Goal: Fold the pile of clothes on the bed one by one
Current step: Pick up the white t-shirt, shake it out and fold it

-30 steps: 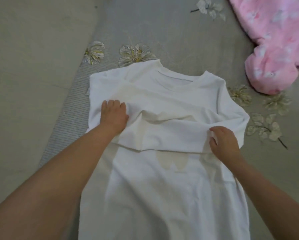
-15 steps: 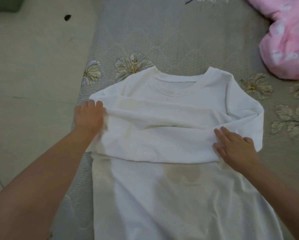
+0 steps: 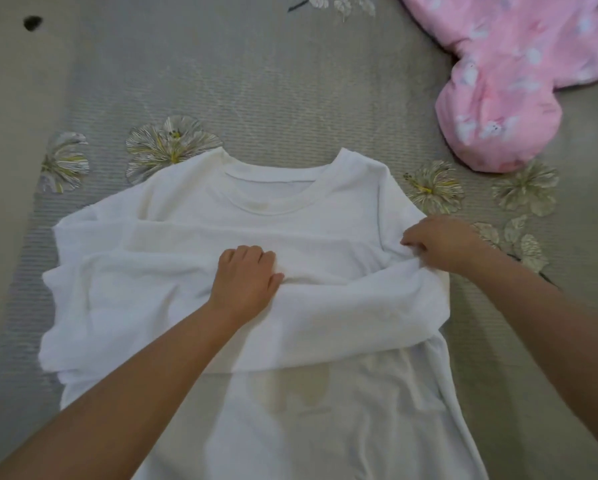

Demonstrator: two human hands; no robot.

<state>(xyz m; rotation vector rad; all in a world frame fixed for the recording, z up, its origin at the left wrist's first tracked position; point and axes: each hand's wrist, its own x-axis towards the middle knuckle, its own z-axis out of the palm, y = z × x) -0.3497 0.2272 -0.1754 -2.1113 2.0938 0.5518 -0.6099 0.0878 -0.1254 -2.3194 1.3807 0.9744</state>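
Left hand [image 3: 245, 278], fingers curled, is pressing the white shirt's [image 3: 193, 306] folded sleeves at centre; right hand [image 3: 439, 242] is pinching the right shoulder fold on the bed [image 3: 273, 98].

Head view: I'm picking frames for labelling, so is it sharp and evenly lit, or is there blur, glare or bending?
Head view: soft, even light, no glare; faint shadows under the hands on the white shirt; slightly soft overall, the right hand a little blurred; wide-angle bending stretches the forearms at the lower edge.
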